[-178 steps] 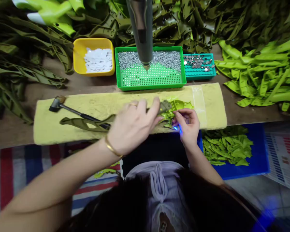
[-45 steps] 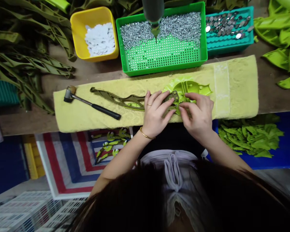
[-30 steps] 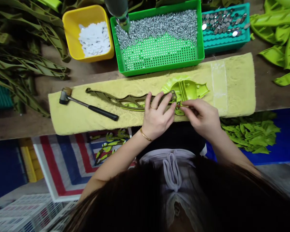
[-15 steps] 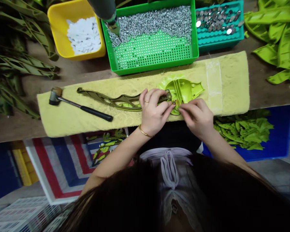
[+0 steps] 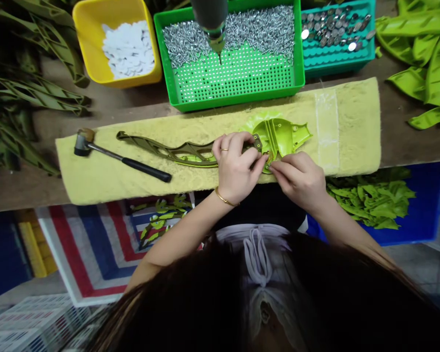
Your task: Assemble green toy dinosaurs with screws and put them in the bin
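On a folded yellow towel (image 5: pixel 190 188) lies a lime-green moulded plastic piece (image 5: pixel 284 137), joined to a long olive plastic arm (image 5: pixel 183 154) that reaches left. My left hand (image 5: pixel 236 164) grips the arm near the joint and covers part of it. My right hand (image 5: pixel 297 178) pinches the lime piece's lower edge with its fingertips, right beside my left hand. The joint itself is mostly hidden by my fingers. Further left on the towel, apart from both hands, rests a small hammer (image 5: pixel 110 155) with a black handle.
Above the towel, an electric screwdriver (image 5: pixel 212 24) hangs over a green pegboard tray (image 5: pixel 234 100) of screws. A yellow tub (image 5: pixel 90 49) of white discs and a teal tray (image 5: pixel 337 61) of metal discs flank it. Olive and lime plastic pieces lie heaped at both sides and in a blue crate (image 5: pixel 421 215).
My left hand has shifted slightly left along the arm, and my right fingers have moved to the lime piece's lower edge. The view has drifted a little, and the screwdriver appears further right.
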`<control>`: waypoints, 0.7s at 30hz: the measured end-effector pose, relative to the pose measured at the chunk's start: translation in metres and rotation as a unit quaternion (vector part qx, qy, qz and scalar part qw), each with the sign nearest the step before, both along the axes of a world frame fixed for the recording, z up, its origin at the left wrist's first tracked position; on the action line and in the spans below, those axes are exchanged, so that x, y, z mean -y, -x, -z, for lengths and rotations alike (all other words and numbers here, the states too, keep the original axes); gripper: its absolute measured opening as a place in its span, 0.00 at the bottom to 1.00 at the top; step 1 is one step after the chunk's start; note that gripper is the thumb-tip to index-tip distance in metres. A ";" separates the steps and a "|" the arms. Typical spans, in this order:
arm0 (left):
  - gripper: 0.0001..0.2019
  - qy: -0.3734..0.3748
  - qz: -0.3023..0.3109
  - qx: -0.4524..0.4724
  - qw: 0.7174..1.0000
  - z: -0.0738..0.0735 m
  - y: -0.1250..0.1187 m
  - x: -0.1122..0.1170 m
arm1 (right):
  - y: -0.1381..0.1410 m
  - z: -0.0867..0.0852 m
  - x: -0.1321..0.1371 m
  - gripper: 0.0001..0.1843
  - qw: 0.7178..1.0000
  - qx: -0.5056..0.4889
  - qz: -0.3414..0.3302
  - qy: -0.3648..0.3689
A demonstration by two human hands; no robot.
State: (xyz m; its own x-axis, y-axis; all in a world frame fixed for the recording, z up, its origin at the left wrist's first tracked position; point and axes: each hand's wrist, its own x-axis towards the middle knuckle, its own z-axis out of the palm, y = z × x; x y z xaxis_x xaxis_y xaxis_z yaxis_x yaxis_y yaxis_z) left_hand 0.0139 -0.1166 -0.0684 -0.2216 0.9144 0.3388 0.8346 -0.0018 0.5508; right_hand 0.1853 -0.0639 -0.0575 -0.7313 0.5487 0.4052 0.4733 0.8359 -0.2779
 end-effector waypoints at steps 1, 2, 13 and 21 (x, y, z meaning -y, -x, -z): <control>0.14 -0.002 -0.002 0.002 1.000 0.000 0.000 -0.001 | 0.002 -0.001 0.000 0.06 1.000 0.009 0.008 0.016; 0.15 -0.002 0.000 0.006 1.000 0.001 0.001 -0.001 | 0.004 -0.002 0.000 0.06 0.999 0.010 0.018 0.041; 0.14 0.025 0.003 0.033 0.999 0.001 0.027 -0.003 | 0.026 0.002 -0.009 0.09 0.997 0.044 -0.022 0.061; 0.13 -0.021 0.025 -0.030 0.999 0.000 0.031 -0.003 | 0.037 -0.001 -0.003 0.09 0.987 0.068 0.037 0.139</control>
